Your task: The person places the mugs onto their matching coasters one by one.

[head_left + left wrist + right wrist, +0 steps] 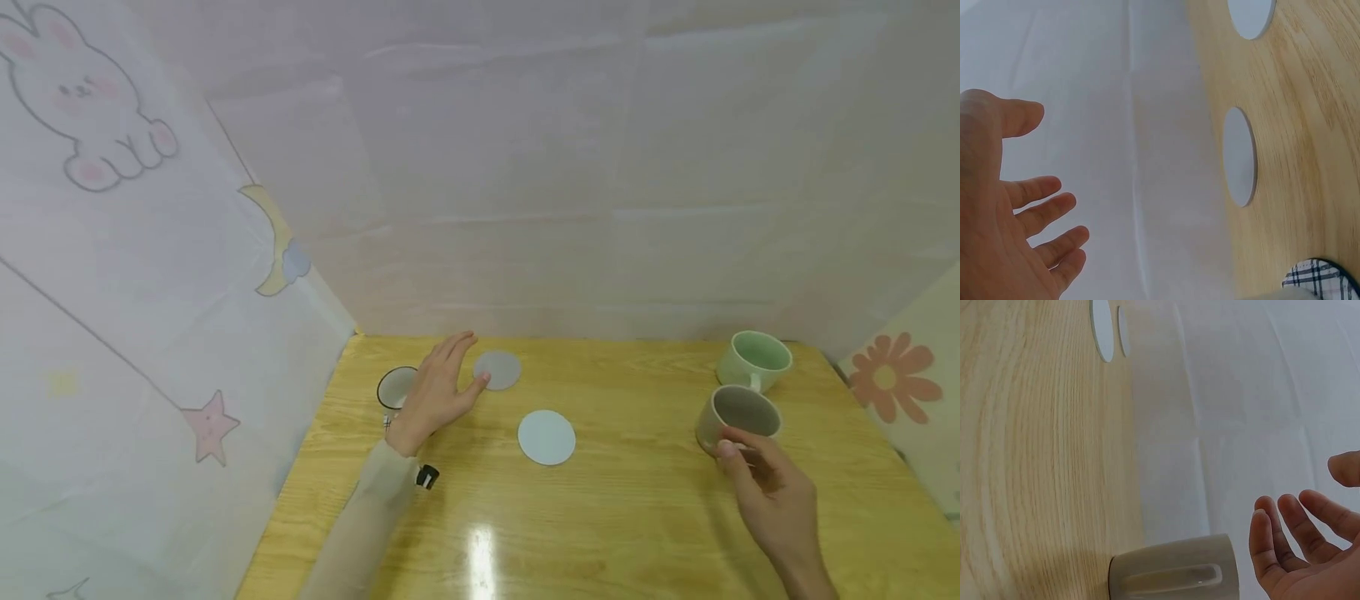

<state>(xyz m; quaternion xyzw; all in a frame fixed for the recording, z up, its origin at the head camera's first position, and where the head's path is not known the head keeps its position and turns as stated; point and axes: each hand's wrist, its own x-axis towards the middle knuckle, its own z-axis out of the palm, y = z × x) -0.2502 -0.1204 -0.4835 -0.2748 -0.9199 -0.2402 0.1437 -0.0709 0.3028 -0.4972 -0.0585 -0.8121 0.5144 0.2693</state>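
My left hand (437, 390) hovers over the table's left side with its fingers extended and thumb spread, holding nothing. Partly hidden behind it stands a white mug (394, 388) with a dark rim; the left wrist view shows its plaid side (1321, 279). Just right of this hand lies a grey round coaster (504, 371), overlapped by the thumb tip. On the right, my right hand (780, 496) is by a taupe mug (708, 423), fingers loosely bent. In the right wrist view the fingertips (1260, 528) are apart from that mug's wall (1172, 550).
A pale round coaster (547, 437) lies near the middle of the wooden table (600, 517). Behind the taupe mug stands a light green mug (756, 360), its handle toward me. Sheet-covered walls (525, 250) rise at the back and sides.
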